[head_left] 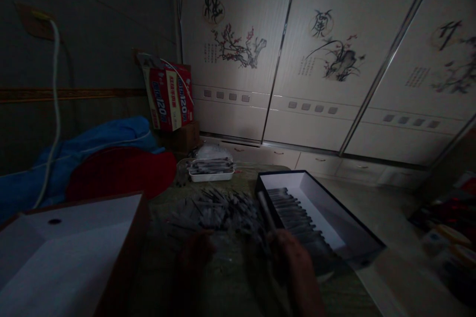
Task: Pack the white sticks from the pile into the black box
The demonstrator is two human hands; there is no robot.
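Observation:
In the dim head view, my right hand is closed around a slim grey pen that points up and away beside the dark-rimmed box. Similar pens lie side by side in a row along that box's left part. My left hand is at the near edge of a loose heap of pens and pen parts. Its fingers look curled in; deep shadow hides what, if anything, is between them.
A white tray full of thin sticks stands behind the heap. At the left is a large brown-sided box with a white inside. Blue cloth, a red rounded item and a red carton sit behind, before the sliding wardrobe doors.

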